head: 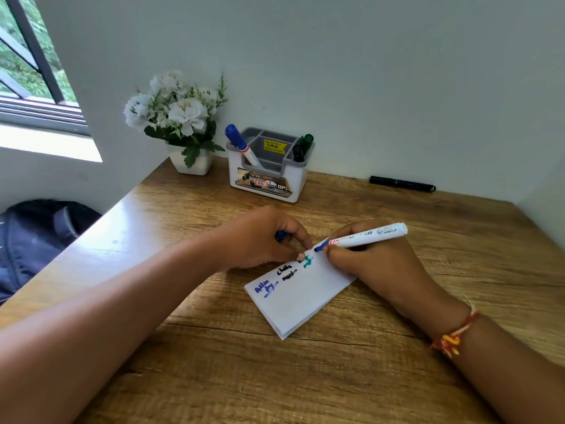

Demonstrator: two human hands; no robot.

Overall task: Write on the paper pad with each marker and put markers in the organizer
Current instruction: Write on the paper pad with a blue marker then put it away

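A white paper pad (pixel 301 296) lies tilted on the wooden desk, with blue, black and green writing along its left edge. My right hand (pixel 370 258) holds an uncapped white marker with a blue tip (pixel 367 237); the tip touches the pad's far corner. My left hand (pixel 260 237) rests on the pad's far edge with a blue cap (pixel 280 235) inside its curled fingers. The white and grey organizer (pixel 269 179) stands at the back with a blue-capped marker (pixel 240 143) in its left slot and a green marker (pixel 305 142) and a black one (pixel 297 153) in its right slot.
A black marker (pixel 402 183) lies by the wall at the back right. A white pot of white flowers (pixel 180 117) stands left of the organizer. A dark bag (pixel 39 234) sits below the desk's left edge. A window (pixel 27 71) is at the upper left.
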